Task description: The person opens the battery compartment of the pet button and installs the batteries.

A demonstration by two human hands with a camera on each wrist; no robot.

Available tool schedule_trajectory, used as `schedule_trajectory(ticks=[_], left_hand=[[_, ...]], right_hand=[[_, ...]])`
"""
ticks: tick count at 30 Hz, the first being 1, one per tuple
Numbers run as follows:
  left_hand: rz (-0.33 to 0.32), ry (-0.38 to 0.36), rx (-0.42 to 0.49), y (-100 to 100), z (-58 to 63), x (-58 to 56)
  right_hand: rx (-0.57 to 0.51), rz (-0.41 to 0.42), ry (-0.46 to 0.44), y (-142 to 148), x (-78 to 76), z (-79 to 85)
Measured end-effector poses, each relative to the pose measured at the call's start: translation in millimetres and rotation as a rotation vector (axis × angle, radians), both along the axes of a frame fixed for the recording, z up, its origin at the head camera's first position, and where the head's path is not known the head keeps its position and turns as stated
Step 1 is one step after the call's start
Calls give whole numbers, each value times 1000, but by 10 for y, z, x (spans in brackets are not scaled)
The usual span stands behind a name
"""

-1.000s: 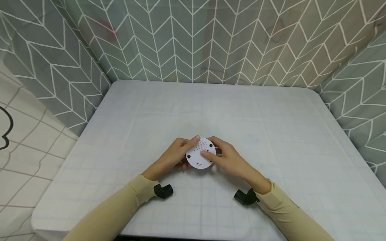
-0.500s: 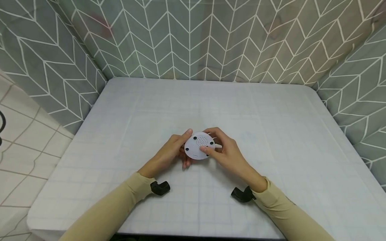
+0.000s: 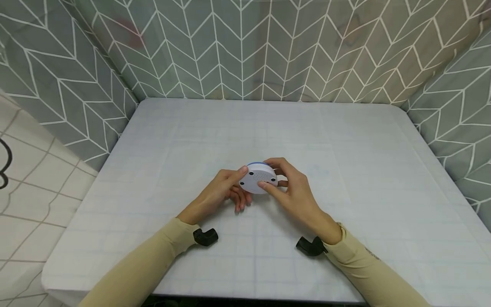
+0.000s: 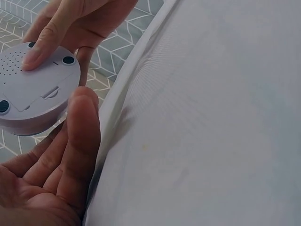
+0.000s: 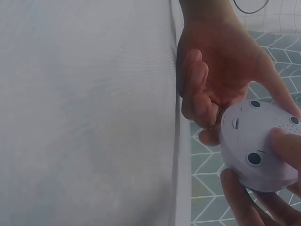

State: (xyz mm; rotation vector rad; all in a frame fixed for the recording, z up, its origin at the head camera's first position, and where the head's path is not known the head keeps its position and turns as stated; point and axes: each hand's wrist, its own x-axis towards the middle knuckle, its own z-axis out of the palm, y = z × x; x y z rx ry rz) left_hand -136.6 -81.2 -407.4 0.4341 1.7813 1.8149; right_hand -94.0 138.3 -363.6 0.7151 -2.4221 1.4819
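A round white plastic device (image 3: pixel 253 186) is held up off the table between both hands, its underside turned toward me and a blue edge showing at the far side. In the left wrist view, the device (image 4: pixel 40 89) shows speaker holes, dark round feet and a latched cover. My right hand (image 3: pixel 294 194) grips its right side, thumb pressed on the underside and fingers around the back. At the left rim, my left hand (image 3: pixel 215 194) holds with the thumb, while its other fingers curl loosely below. The right wrist view shows the device (image 5: pixel 235 141) close to the left fingers.
A white cloth covers the table (image 3: pixel 245 132). Grey curtains with a white chevron pattern (image 3: pixel 245 51) stand behind and at both sides. Black wrist mounts (image 3: pixel 206 237) sit on the sleeves, and a white tile-patterned cloth (image 3: pixel 34 204) hangs at left.
The device has risen slightly away from me and tipped, so its side and blue edge now show. The left fingers have loosened below it; the right thumb stays on the underside.
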Motion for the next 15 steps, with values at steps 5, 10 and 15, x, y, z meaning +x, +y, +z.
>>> schedule_trajectory(ticks=[5, 10, 15], left_hand=[[1, 4, -7, -9, 15, -2], [13, 37, 21, -8, 13, -14], [20, 69, 41, 4, 11, -16]], right_hand=[[11, -3, 61, 2, -7, -16], [30, -16, 100, 3, -10, -26], [38, -15, 123, 7, -12, -41]])
